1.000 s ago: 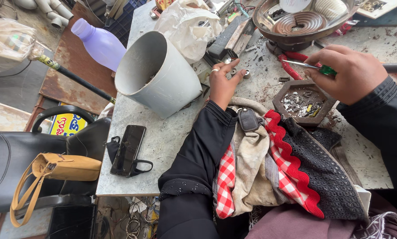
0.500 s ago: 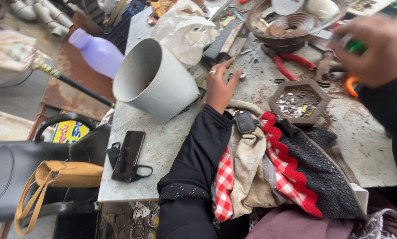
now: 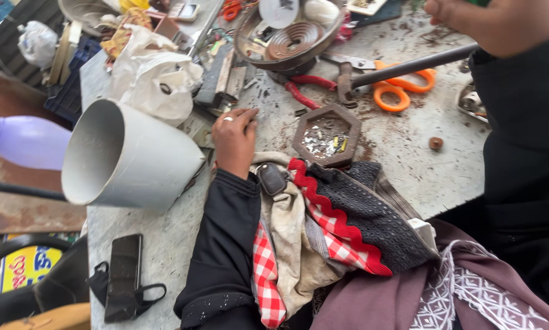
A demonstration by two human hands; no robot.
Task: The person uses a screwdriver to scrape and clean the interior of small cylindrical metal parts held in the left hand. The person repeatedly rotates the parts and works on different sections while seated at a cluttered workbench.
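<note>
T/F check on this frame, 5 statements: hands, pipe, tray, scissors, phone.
1. The left hand rests on the table beside the pale pipe section. True.
2. The pipe section stands upright on its end. False: it lies on its side, its open mouth toward the left of the picture.
3. The hexagonal tray holds small bits. True.
4. The orange-handled scissors are held in the right hand. False: they lie on the table; that hand is raised at the top edge, and what it grips cannot be made out.
5. The dark phone sits inside the metal bowl. False: it lies near the table's front edge.
</note>
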